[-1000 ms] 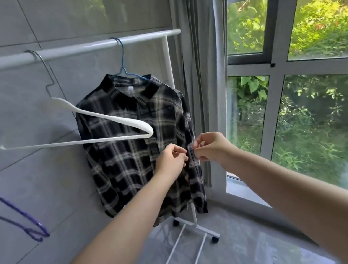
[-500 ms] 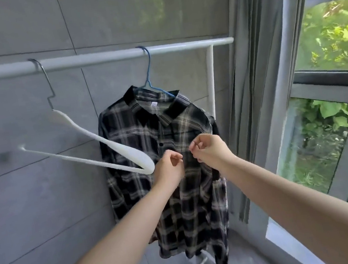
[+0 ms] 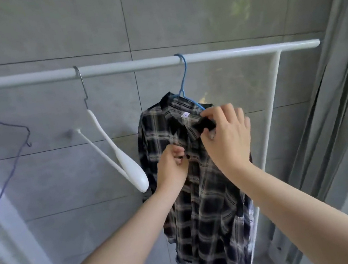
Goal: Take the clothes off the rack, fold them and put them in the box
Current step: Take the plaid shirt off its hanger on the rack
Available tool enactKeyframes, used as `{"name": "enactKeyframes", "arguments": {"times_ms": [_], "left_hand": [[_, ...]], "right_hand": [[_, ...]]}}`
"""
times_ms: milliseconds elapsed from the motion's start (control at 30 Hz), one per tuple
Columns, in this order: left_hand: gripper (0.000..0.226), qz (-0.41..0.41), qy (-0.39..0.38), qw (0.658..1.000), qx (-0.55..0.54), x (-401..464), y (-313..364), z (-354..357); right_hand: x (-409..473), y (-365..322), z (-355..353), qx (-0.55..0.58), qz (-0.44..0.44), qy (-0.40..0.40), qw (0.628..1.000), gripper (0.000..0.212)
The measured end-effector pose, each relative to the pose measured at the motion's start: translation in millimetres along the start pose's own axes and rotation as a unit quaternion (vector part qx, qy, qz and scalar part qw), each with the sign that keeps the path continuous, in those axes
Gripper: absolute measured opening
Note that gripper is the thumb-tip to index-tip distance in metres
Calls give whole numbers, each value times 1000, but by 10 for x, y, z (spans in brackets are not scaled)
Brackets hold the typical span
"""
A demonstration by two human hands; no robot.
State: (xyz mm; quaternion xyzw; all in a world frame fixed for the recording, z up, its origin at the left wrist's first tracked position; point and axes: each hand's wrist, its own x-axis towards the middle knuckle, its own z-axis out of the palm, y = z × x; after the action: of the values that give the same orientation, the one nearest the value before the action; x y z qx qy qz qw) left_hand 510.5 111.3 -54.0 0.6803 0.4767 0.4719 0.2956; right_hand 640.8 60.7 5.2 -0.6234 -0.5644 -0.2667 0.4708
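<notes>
On the white rack [image 3: 135, 66], the plaid shirt [image 3: 203, 195] hangs lengthwise downward, collar uppermost; right hand [image 3: 226, 137] pinches its collar, left hand [image 3: 172, 168] seemingly pinches the placket below.

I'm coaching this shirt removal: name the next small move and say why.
Probably undo the button by the left hand: the plaid shirt hangs on the blue hanger with both hands pinching its front, the right hand at the collar.

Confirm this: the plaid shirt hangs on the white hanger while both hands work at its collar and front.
Not quite. In the head view the plaid shirt hangs on the blue hanger; the white hanger hangs bare beside it. The left hand and right hand do work at its collar and front.
</notes>
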Motion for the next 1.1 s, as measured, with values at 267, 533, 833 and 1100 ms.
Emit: {"name": "enactKeyframes", "arguments": {"times_ms": [267, 533, 833, 1100], "left_hand": [[19, -6, -15, 1000, 20, 56, -89, -127], [17, -12, -20, 1000, 5, -30, -121, -55], [12, -13, -35, 999, 31, -374, 76, 65], [20, 207, 123, 963, 121, -970, 753, 417]], "right_hand": [[199, 171, 33, -69, 147, -158, 974, 31], [340, 193, -18, -40, 123, -126, 984, 28], [610, 362, -512, 15, 154, -106, 982, 32], [219, 976, -1225, 76, 106, -197, 972, 36]]}}
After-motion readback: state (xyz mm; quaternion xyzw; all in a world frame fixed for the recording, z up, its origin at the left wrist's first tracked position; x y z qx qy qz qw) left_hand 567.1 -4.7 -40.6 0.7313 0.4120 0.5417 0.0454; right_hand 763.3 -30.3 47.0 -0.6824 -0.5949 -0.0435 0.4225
